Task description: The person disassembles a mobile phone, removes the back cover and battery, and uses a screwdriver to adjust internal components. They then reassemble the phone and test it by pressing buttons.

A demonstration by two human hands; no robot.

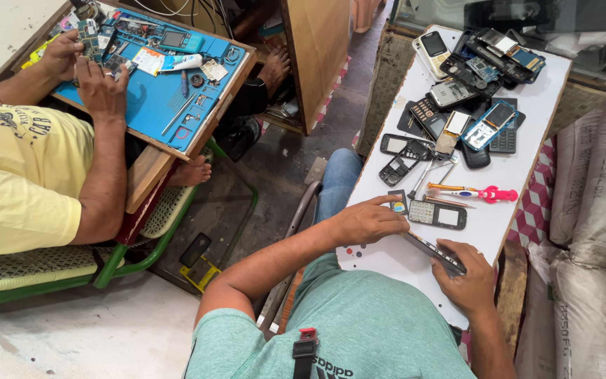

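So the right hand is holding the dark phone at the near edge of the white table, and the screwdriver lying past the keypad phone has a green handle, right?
Not quite: the head view shows the screwdriver has a pink handle, not green. The rest holds: the right hand grips the dark phone at the near edge of the white table, and the screwdriver lies just past the keypad phone.

Right hand (466, 281) conceals the near end of the dark phone (435, 251); fingertip contact indeterminable.

Sacks (597, 210), 3 o'clock, cropped by frame edge.

Grey concrete floor (282, 158) runs between a green-framed bench (142, 245) and a wooden cabinet (313, 49). White sacks (590, 210) stack up at right.
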